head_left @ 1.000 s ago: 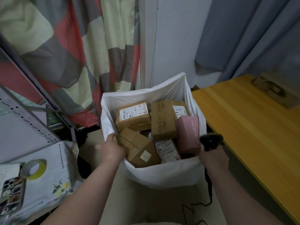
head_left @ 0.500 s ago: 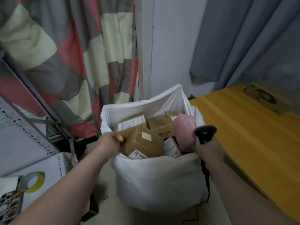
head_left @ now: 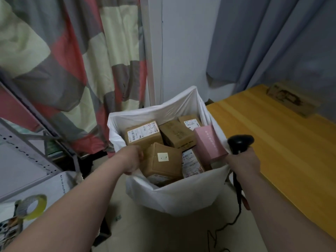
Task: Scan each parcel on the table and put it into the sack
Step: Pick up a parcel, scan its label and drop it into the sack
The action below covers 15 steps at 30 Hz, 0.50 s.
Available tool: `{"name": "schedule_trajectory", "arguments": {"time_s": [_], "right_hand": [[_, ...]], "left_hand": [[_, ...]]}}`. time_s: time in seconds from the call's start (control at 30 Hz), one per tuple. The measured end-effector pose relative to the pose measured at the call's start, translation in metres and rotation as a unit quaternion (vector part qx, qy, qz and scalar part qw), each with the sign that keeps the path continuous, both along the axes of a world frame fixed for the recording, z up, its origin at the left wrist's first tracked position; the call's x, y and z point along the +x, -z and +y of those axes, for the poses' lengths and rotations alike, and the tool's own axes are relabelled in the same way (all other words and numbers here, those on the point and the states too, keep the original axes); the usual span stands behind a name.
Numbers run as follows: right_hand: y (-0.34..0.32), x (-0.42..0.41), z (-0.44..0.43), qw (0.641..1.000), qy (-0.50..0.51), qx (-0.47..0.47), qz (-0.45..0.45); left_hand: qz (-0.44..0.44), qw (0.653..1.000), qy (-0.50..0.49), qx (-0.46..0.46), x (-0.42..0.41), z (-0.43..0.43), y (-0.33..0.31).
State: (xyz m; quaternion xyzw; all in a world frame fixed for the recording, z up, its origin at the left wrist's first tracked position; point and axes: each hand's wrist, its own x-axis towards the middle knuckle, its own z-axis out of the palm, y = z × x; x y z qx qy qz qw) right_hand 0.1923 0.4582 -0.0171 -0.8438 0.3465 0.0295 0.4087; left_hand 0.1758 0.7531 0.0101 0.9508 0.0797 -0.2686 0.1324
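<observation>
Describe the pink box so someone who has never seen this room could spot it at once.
Start at the white sack beside the yellow wooden table. Inside it, on the right, next to the right hand holding the black scanner, sits the pink box. It is the only pink parcel; its neighbours are brown cardboard boxes.

The sack (head_left: 181,197) stands on the floor (head_left: 123,208) just left of the bench (head_left: 272,151), with parcels (head_left: 163,160) piled inside. The left hand (head_left: 131,160) grips its left rim and the right hand (head_left: 243,160) holds the scanner (head_left: 240,140) at its right rim. One box (head_left: 291,99) lies far back on the bench, and a tape roll (head_left: 33,206) sits off left
</observation>
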Motion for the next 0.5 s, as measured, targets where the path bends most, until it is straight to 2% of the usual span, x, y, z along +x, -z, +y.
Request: {"name": "schedule_trajectory", "arguments": {"time_s": [0.13,0.3,0.5], "right_hand": [[-0.003,0.002,-0.014,0.999,0.004,0.027,0.018],[-0.001,0.004,-0.042,0.994,0.002,0.107,0.023],[-0.025,0.026,-0.125,0.976,-0.020,0.213,-0.042]], "left_hand": [[-0.050,0.995,0.078,0.033,0.027,-0.033,-0.030],[-0.096,0.991,0.094,-0.020,0.058,-0.096,-0.052],[-0.149,0.976,0.106,-0.118,0.103,-0.199,-0.051]]}}
